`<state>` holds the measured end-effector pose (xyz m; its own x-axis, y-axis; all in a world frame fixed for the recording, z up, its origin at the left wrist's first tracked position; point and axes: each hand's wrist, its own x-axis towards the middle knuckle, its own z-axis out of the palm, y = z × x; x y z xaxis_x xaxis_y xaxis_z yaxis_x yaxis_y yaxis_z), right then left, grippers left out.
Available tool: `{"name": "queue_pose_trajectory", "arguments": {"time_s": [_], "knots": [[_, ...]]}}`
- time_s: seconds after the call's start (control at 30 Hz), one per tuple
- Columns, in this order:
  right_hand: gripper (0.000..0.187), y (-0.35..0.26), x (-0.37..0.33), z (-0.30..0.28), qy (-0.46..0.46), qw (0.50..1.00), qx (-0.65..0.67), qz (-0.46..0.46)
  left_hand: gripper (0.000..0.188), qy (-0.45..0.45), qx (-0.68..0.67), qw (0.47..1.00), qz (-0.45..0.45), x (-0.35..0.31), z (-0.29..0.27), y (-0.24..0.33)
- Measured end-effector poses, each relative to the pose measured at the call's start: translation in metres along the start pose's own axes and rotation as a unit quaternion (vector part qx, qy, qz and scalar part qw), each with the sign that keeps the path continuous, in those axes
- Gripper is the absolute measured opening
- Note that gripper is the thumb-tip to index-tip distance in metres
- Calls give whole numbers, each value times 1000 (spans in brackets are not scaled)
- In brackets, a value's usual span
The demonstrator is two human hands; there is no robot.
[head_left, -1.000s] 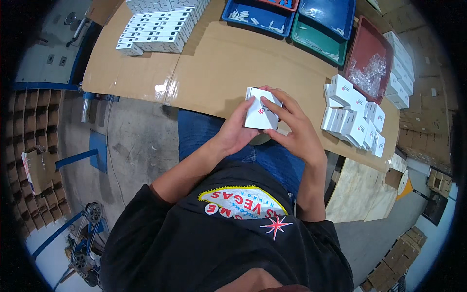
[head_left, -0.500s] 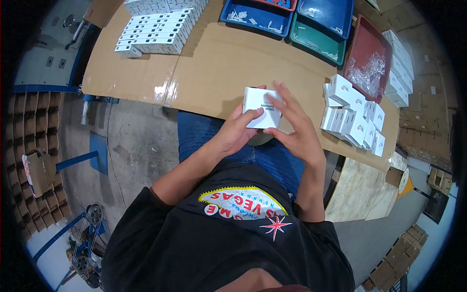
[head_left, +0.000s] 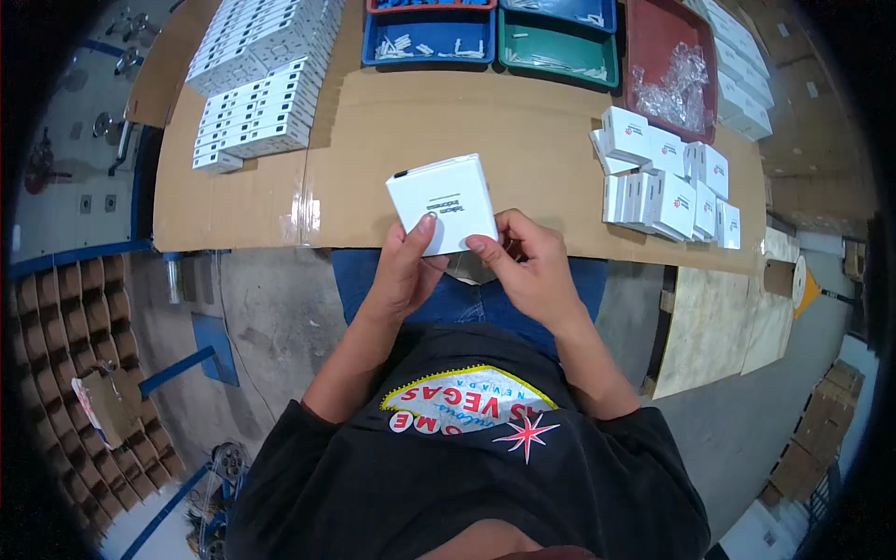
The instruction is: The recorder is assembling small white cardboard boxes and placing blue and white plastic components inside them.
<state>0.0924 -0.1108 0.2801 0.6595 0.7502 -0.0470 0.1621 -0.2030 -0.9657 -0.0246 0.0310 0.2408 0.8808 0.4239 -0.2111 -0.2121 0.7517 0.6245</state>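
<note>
A flat white cardboard box (head_left: 457, 201) with small dark print is held up over the table's near edge, tilted slightly. My left hand (head_left: 406, 271) grips its lower left corner, thumb on the printed face and fingers behind. At the lower right corner, my right hand (head_left: 532, 266) pinches the box with its thumb on the face and fingers curled at the side. A small dark patch shows at the box's upper left edge. What the fingers touch behind the box is hidden.
Cardboard covers the table (head_left: 364, 159). Stacked white boxes (head_left: 266, 103) stand at far left, and a pile of white boxes (head_left: 667, 177) at right. At the back are a blue tray (head_left: 428, 63), a green tray (head_left: 560, 79) with small white pieces, and a red tray (head_left: 644, 107) holding clear plastic.
The white box has moved left and turned, showing a small dark patch at its edge. My right fingers, earlier spread over the face, are now curled at its lower right corner.
</note>
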Motion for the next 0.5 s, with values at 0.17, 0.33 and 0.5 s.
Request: {"name": "queue_pose_trajectory", "arguments": {"time_s": [0.17, 0.33, 0.5], "knots": [[32, -1, -2, 9, 28, 998, 34, -41, 50, 29, 14, 999, -18, -1, -9, 3], [27, -6, 4, -8, 15, 998, -13, -51, 48, -5, 48, 999, -4, -3, -9, 7], [59, -6, 10, -5, 55, 974, 194, -102, 50, -39, 146, 988, 11, -3, 9, 14]]}}
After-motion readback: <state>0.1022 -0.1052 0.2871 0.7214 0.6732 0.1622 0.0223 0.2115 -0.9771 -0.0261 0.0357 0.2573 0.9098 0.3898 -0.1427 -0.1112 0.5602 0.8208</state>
